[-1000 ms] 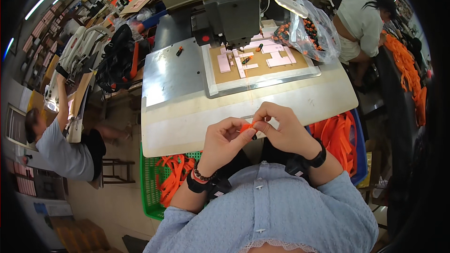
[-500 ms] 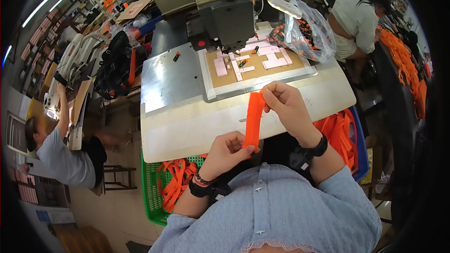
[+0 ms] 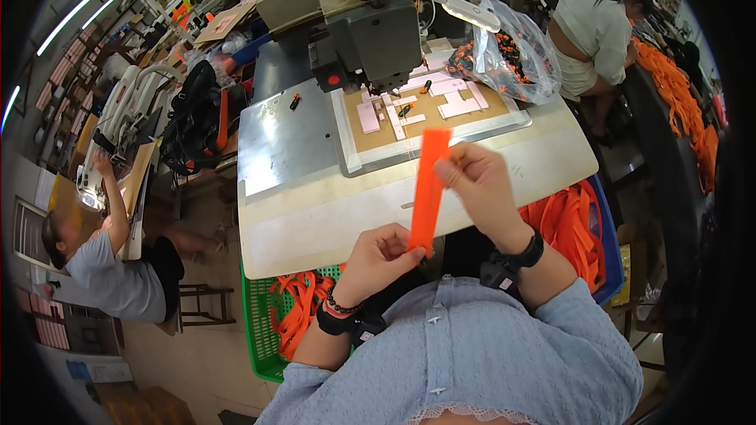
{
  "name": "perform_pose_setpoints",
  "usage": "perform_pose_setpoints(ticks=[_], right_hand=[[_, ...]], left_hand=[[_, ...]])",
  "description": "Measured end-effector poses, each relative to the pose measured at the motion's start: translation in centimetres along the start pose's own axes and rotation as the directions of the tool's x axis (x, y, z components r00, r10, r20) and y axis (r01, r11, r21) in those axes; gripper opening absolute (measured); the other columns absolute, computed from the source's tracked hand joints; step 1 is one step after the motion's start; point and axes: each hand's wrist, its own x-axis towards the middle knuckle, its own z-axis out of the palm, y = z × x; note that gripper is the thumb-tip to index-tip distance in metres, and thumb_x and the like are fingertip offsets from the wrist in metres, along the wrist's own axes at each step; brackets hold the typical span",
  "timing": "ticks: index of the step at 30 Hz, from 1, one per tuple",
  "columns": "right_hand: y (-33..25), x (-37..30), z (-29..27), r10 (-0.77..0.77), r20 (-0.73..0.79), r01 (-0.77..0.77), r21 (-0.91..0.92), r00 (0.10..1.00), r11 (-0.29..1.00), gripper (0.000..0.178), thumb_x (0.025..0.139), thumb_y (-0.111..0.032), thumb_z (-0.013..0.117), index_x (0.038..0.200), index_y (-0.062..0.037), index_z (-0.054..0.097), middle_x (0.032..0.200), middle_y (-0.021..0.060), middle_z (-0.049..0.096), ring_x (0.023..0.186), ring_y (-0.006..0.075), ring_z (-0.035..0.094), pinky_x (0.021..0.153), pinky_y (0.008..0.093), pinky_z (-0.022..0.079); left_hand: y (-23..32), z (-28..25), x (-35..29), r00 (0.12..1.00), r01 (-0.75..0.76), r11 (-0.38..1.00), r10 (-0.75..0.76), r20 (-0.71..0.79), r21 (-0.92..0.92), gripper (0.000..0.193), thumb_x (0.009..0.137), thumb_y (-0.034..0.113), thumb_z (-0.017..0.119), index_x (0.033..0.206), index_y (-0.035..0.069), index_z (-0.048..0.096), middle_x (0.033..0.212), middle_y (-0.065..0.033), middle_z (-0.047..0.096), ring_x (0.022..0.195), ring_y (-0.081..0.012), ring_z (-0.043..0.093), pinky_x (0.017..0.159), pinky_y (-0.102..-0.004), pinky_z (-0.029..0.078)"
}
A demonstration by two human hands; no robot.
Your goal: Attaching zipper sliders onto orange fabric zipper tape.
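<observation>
An orange webbing strap is stretched upright between my hands, above the front edge of the pale worktable. My left hand pinches its lower end between thumb and fingers. My right hand is closed on the strap's right edge near the top, and the upper end stands free above the fingertips. Beyond the strap, a sewing machine head hangs over a brown template board with pink pieces fixed on it. A small black-and-orange part lies on the board, and another such part rests on the metal plate.
A green basket of orange straps stands below the table at left, a blue bin of them at right. A clear plastic bag of small parts sits at the table's back right. Two other people sit at work, left and right.
The strap's upper end now points straight up, no longer folded over at the right fingertips. My right hand has shifted slightly down its edge. My left hand keeps its hold.
</observation>
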Motion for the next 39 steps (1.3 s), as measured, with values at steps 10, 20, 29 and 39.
perform_pose_setpoints(ticks=[10, 20, 29, 39], right_hand=[[1.3, -0.6, 0.1, 0.144, 0.64, -0.255, 0.084, 0.754, 0.963, 0.04, 0.096, -0.029, 0.053, 0.126, -0.0009, 0.05, 0.118, 0.009, 0.06, 0.099, 0.0154, 0.06, 0.086, 0.03, 0.046], [-2.0, -0.2, -4.2, 0.441, 0.722, -0.318, -0.312, 0.533, 0.895, 0.021, 0.086, -0.006, 0.063, 0.105, 0.0049, 0.063, 0.082, 0.006, 0.067, 0.076, 0.0092, 0.063, 0.068, 0.0227, 0.051], [-3.7, 1.1, -3.2, 0.152, 0.285, 0.074, -0.651, 0.946, 0.755, 0.018, 0.081, -0.017, 0.07, 0.08, 0.0006, 0.066, 0.07, 0.0138, 0.064, 0.064, 0.0235, 0.061, 0.064, 0.0313, 0.048], [-2.7, -0.3, 1.1, 0.009, 0.807, 0.506, -0.378, 0.59, 0.775, 0.013, 0.084, -0.013, 0.062, 0.094, -0.0042, 0.063, 0.086, 0.0099, 0.063, 0.085, 0.0306, 0.059, 0.081, 0.0373, 0.046]], left_hand=[[2.0, -0.3, -1.0, 0.889, -0.433, 0.876, 0.374, -0.265, -0.213, 0.03, 0.095, 0.013, 0.053, 0.122, 0.001, 0.046, 0.101, -0.0142, 0.064, 0.093, -0.0241, 0.065, 0.082, -0.0348, 0.053], [1.9, -13.0, -10.0, -0.042, -0.638, 0.645, 0.516, -0.856, 0.42, 0.025, 0.098, 0.015, 0.05, 0.117, 0.0, 0.045, 0.116, -0.0163, 0.058, 0.108, -0.0229, 0.058, 0.093, -0.0341, 0.049], [-1.8, -13.3, -16.6, -0.562, 0.253, 0.8, 0.58, -0.59, 0.545, 0.051, 0.092, 0.011, 0.058, 0.135, -0.003, 0.036, 0.134, -0.018, 0.047, 0.118, -0.0254, 0.051, 0.1, -0.0317, 0.04], [1.4, -0.3, -2.7, 0.932, -0.211, 0.771, 0.344, -0.114, 0.601, 0.035, 0.082, 0.011, 0.071, 0.114, 0.0, 0.06, 0.103, -0.0103, 0.066, 0.096, -0.0191, 0.064, 0.084, -0.0287, 0.049]])
